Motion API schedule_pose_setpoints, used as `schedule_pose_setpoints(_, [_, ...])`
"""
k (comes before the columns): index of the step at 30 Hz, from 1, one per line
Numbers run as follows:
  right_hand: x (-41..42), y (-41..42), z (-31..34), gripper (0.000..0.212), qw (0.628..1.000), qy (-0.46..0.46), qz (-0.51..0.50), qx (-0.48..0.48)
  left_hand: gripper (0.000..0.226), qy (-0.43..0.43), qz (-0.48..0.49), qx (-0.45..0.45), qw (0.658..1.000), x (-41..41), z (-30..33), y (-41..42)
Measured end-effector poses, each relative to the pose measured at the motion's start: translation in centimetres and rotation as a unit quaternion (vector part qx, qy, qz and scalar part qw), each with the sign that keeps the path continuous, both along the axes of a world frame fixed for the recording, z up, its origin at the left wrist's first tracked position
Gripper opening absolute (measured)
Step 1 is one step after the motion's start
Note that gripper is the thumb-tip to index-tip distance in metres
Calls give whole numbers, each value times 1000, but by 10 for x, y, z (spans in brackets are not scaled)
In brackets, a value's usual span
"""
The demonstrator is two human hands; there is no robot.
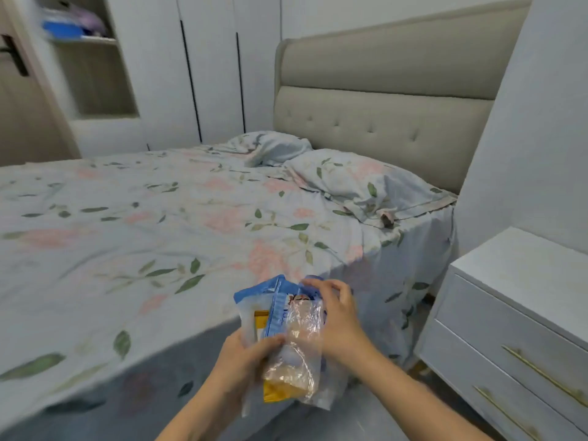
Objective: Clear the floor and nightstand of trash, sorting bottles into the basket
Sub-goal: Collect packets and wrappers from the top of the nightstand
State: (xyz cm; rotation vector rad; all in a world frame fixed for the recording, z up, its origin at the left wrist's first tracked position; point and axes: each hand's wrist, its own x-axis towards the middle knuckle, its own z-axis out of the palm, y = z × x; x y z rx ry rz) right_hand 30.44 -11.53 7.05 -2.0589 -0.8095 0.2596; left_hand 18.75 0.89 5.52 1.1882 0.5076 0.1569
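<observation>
A bunch of crumpled plastic wrappers (288, 338), blue, clear and yellow, hangs in front of me over the edge of the bed. My left hand (245, 354) grips the bunch from the left at its middle. My right hand (337, 316) rests against its right side with the fingers curled over the blue top. The white nightstand (521, 300) stands at the right with a bare top as far as the frame shows. No basket or bottle is in view.
A bed (165, 224) with a floral sheet and two pillows fills the left and middle. Its padded headboard (381, 100) is behind. White wardrobe doors (206, 65) and an open shelf stand at the back left. A narrow floor strip (426, 367) lies between bed and nightstand.
</observation>
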Motion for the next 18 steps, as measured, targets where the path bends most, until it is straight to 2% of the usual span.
schedule_pose_setpoints(2, [-49, 43, 4, 105, 998, 59, 26, 2, 52, -4, 58, 7, 998, -69, 3, 29])
schedule_pose_setpoints(4, [-104, 93, 4, 108, 993, 91, 71, 2, 50, -10, 100, 24, 995, -136, 2, 67])
schedule_pose_setpoints(7, [-197, 171, -2, 112, 971, 171, 166, 2, 25, 19, 198, 70, 978, -245, -3, 119])
schedule_pose_setpoints(9, [-265, 216, -12, 96, 951, 205, 231, -9, 20, 30, 254, 94, 962, -322, -12, 149])
schedule_pose_setpoints(12, [-359, 267, -42, 62, 921, 224, 318, -32, 17, 63, 337, 99, 934, -430, -38, 178])
schedule_pose_setpoints(16, [-457, 308, -88, 49, 881, 232, 402, -94, 35, 105, 426, 53, 897, -536, -84, 185])
schedule_pose_setpoints(18, [-494, 322, -115, 49, 866, 228, 428, -119, 33, 128, 457, 40, 879, -572, -109, 184])
